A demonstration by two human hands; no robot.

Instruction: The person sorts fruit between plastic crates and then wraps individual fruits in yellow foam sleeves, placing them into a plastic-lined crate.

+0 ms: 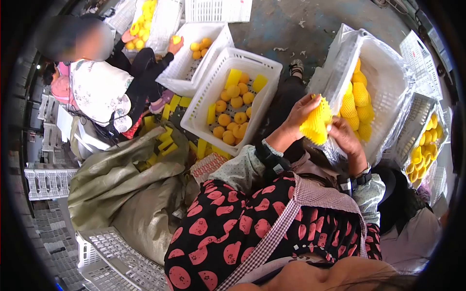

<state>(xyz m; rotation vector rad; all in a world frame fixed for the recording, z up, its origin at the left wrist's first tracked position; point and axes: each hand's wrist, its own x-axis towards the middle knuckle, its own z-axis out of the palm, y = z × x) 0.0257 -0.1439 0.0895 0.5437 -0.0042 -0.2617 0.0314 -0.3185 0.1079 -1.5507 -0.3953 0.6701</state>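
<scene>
My left hand (297,118) is closed around a yellow foam fruit net (317,122), its fingers along the upper left side. My right hand (347,137) pinches the same net at its lower right edge. Whether a fruit sits inside the net is hidden. Just right of my hands stands a white crate lined with clear plastic (388,58), with several netted yellow fruits (358,104) piled in it. To the left is a white crate (264,60) of bare orange-yellow round fruits (236,102), with a few flat yellow nets among them.
A co-worker (99,92) sits at the upper left, hands at crates of fruit. An olive sack (131,179) lies left of me, with loose yellow nets (167,140) near its mouth. Another crate of netted fruit (424,150) stands at right. White crates (121,257) stand at lower left.
</scene>
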